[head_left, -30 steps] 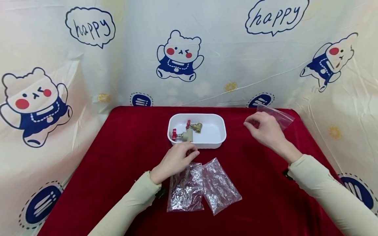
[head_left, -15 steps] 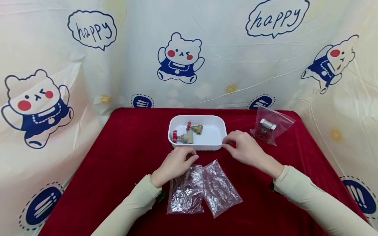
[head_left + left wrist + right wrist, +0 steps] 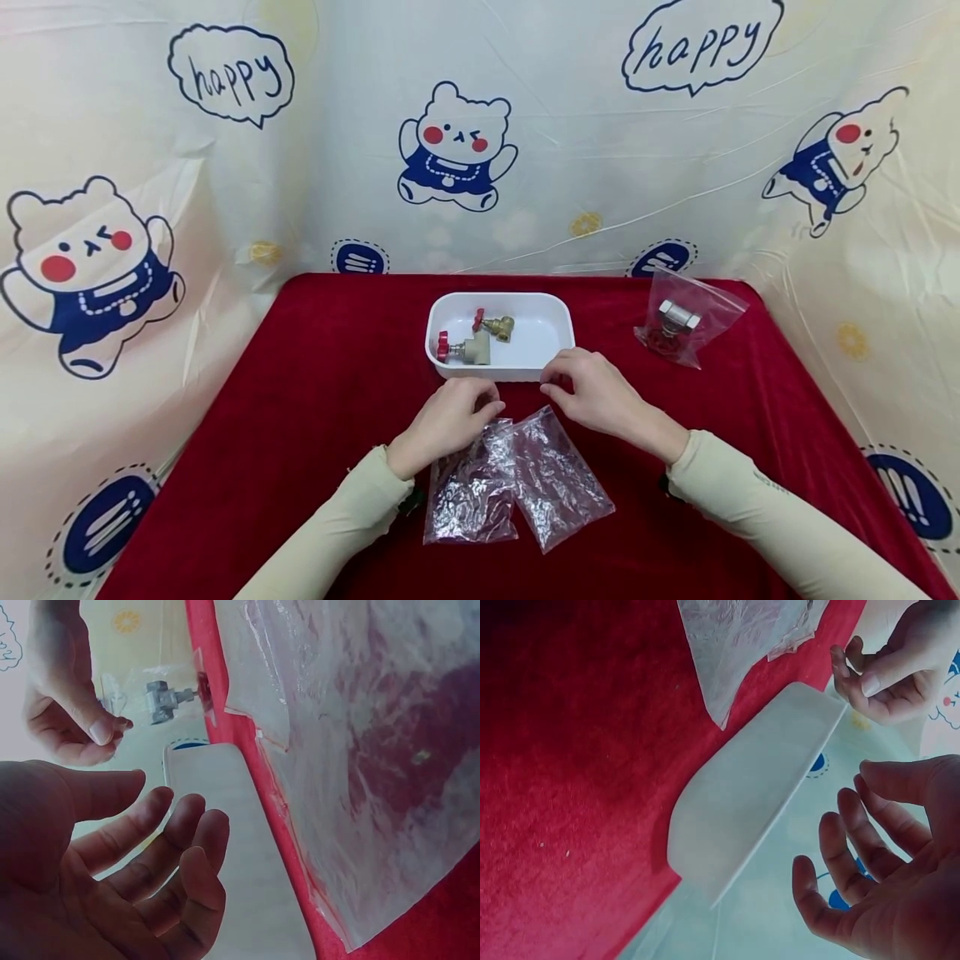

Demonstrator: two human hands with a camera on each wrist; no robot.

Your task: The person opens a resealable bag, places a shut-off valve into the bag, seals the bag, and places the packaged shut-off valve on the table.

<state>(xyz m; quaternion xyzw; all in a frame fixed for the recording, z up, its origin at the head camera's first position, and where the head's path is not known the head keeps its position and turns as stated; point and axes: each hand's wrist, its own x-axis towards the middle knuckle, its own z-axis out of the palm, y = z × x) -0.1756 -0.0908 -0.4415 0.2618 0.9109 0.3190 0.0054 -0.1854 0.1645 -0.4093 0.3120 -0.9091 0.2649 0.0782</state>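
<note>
In the head view, my left hand [image 3: 446, 421] hovers just in front of the white tray [image 3: 517, 374], fingers loosely bent and holding nothing. My right hand [image 3: 603, 402] is by the tray's front right corner, also without anything in its grasp. Both wrist views show relaxed fingers [image 3: 847, 847] with gaps between them. Inside the tray, at its left, lie a grey valve [image 3: 477, 350] with a red handle and a smaller brass valve [image 3: 501, 327]. Two crinkled clear plastic bags [image 3: 471, 500] lie partly overlapping below the hands.
At the back right, a metal valve [image 3: 678, 317] with a dark red handwheel lies in a clear zip bag [image 3: 716, 310]. A red cloth [image 3: 315, 375] covers the table. Patterned curtains [image 3: 555, 125] stand along the back and both sides.
My right hand has come away from the bagged valve, moving left and toward me to the tray's front right corner. The left hand has hardly moved.
</note>
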